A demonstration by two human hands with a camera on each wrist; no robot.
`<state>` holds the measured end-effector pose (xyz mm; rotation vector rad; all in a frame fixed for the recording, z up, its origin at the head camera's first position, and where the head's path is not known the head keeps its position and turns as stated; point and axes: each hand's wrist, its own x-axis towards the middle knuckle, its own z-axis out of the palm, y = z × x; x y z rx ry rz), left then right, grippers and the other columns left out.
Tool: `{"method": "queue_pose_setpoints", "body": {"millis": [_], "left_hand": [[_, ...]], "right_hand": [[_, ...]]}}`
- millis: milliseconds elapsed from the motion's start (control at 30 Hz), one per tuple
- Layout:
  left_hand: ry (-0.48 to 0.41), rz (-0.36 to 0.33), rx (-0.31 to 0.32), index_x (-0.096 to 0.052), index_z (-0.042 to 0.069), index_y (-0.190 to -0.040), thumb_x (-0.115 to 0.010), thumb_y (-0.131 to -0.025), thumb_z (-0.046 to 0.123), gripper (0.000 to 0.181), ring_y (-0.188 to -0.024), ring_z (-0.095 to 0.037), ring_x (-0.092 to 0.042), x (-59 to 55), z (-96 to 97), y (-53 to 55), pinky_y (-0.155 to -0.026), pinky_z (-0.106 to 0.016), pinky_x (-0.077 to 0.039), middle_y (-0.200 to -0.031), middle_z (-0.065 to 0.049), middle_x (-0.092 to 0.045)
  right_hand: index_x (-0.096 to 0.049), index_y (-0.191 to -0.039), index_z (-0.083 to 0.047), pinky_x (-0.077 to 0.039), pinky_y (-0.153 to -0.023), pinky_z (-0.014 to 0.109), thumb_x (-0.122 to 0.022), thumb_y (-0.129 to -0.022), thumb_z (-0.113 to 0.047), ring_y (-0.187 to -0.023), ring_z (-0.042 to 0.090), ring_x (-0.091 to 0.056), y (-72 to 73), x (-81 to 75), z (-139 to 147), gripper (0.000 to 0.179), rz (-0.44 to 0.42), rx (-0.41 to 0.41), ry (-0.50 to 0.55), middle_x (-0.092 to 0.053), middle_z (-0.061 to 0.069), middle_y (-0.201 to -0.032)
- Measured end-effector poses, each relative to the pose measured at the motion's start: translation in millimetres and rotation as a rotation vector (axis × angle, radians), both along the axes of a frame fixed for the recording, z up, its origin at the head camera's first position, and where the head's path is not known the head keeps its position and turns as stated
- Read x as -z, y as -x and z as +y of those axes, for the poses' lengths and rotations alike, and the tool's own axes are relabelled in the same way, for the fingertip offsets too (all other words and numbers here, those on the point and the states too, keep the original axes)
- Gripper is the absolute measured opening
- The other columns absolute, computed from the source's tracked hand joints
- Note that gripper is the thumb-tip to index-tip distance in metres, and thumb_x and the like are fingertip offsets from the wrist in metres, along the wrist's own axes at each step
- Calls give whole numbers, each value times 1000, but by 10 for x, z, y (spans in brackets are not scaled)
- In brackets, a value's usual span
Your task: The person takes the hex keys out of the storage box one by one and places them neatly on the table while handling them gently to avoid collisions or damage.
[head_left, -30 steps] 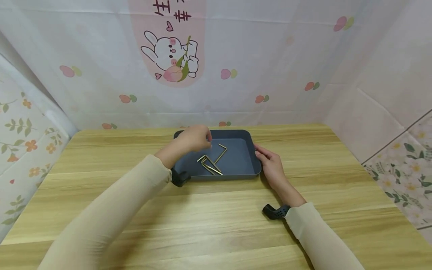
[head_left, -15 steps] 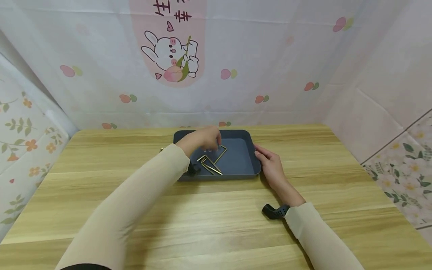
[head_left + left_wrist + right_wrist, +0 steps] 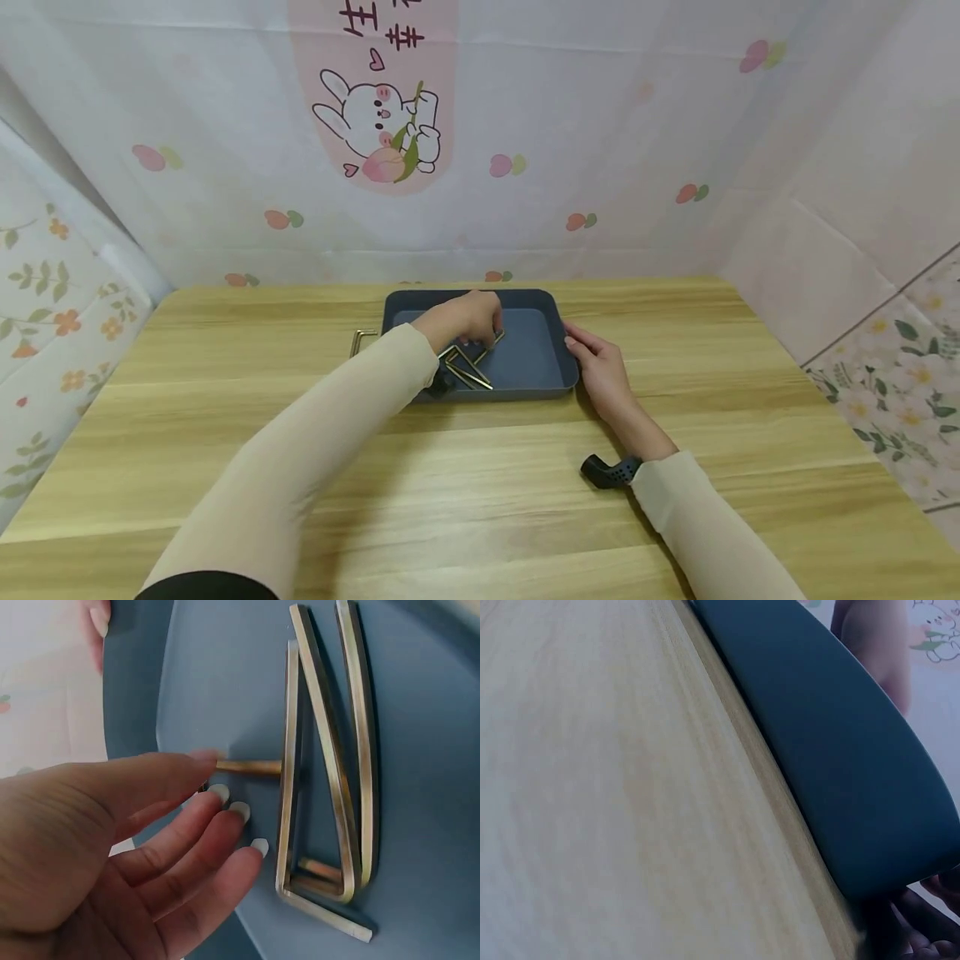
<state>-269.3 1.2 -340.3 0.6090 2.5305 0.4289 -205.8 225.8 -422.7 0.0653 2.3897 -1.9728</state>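
Observation:
A shallow dark blue-grey tray (image 3: 532, 354) on the wooden table holds several brass-coloured hex keys. Reaching over it in the head view, my left hand (image 3: 480, 317) pinches one hex key (image 3: 251, 766) between thumb and index finger, the other fingers loosely bent below. Its far end meets another hex key (image 3: 289, 750) lying in the tray; two more lie alongside. My right hand (image 3: 603, 371) grips the tray's right end, thumb at the rim and fingers along the outside. In the right wrist view the tray's outer wall (image 3: 832, 750) shows, with dark fingertips at its lower corner.
L-shaped hex keys (image 3: 360, 337) lie on the table (image 3: 480, 492) just left of the tray, partly hidden by the left sleeve (image 3: 322, 442). Behind the table hangs a printed white curtain (image 3: 600, 125). Each wrist carries a black band.
My left hand has moved right and down into the tray and now pinches a hex key there. Moving the arm has uncovered hex keys left of the tray. My right hand stays put.

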Motion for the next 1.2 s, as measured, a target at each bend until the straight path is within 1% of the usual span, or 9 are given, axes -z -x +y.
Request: {"method": "queue_pose_setpoints", "body": {"millis": [133, 233, 367, 600, 733, 867, 1000, 1133, 1200], "left_hand": [[-12, -3, -12, -67, 6, -125, -72, -92, 3, 34, -72, -16, -58, 32, 43, -6, -58, -24, -48, -132, -12, -64], [-21, -7, -21, -67, 7, -127, -70, -92, -2, 36, -77, -17, -56, 51, 71, -4, -60, -25, -46, -137, -12, -61], [-11, 6, -24, -69, 8, -125, -67, -92, -6, 35, -78, -18, -53, 68, 103, 5, -62, -27, -44, -134, -11, -63], [11, -2, -55, -68, 12, -119, -59, -96, -6, 30, -73, -19, -54, 87, 164, 39, -53, -28, -44, -127, -9, -64], [36, -7, -58, -67, 13, -119, -57, -97, -5, 30, -74, -19, -53, 77, 200, 46, -52, -28, -43, -128, -9, -63], [65, -18, -56, -65, 13, -120, -55, -98, -4, 29, -70, -18, -52, 59, 232, 33, -52, -28, -42, -129, -9, -61], [80, -20, -48, -64, 12, -118, -53, -99, -3, 26, -64, -17, -51, 70, 253, 35, -50, -28, -42, -127, -9, -61], [91, -5, -41, -62, 11, -113, -53, -99, -2, 21, -60, -16, -52, 85, 249, 38, -49, -27, -43, -123, -9, -61], [95, 6, -36, -61, 11, -114, -54, -99, -2, 21, -59, -16, -53, 90, 237, 36, -49, -27, -44, -123, -9, -60]], "right_hand": [[-48, -151, -8, -33, -123, 37, -48, -108, -17, -151, 17, -36, -3, 8, -8, 44, -10, -3, 4, -44, 8, -159], [-48, -151, -8, -33, -123, 37, -48, -108, -18, -151, 17, -36, -3, 10, -8, 44, -13, 4, 6, -44, 8, -159], [-47, -151, -8, -33, -123, 37, -48, -108, -18, -151, 17, -36, 3, 8, -10, 44, -13, -2, 7, -43, 8, -159], [-48, -151, -9, -33, -123, 37, -49, -108, -18, -151, 17, -36, 16, 4, -7, 44, -6, -3, -1, -44, 7, -159], [-49, -151, -10, -34, -123, 38, -49, -108, -19, -151, 17, -37, 15, -7, 1, 44, -3, -3, -7, -45, 7, -159], [-48, -151, -11, -34, -122, 38, -48, -108, -19, -150, 17, -37, 5, -15, 10, 44, -4, -5, -11, -45, 6, -159], [-48, -151, -10, -34, -122, 37, -49, -108, -18, -150, 17, -38, -3, -8, 10, 44, -7, 2, 1, -45, 7, -158], [-49, -150, -9, -33, -123, 37, -49, -108, -18, -150, 16, -38, -6, 0, 0, 44, -13, 5, 8, -46, 7, -158], [-49, -150, -9, -33, -123, 37, -49, -108, -18, -150, 16, -38, -4, 1, -5, 44, -15, 4, 6, -46, 7, -158]]}}
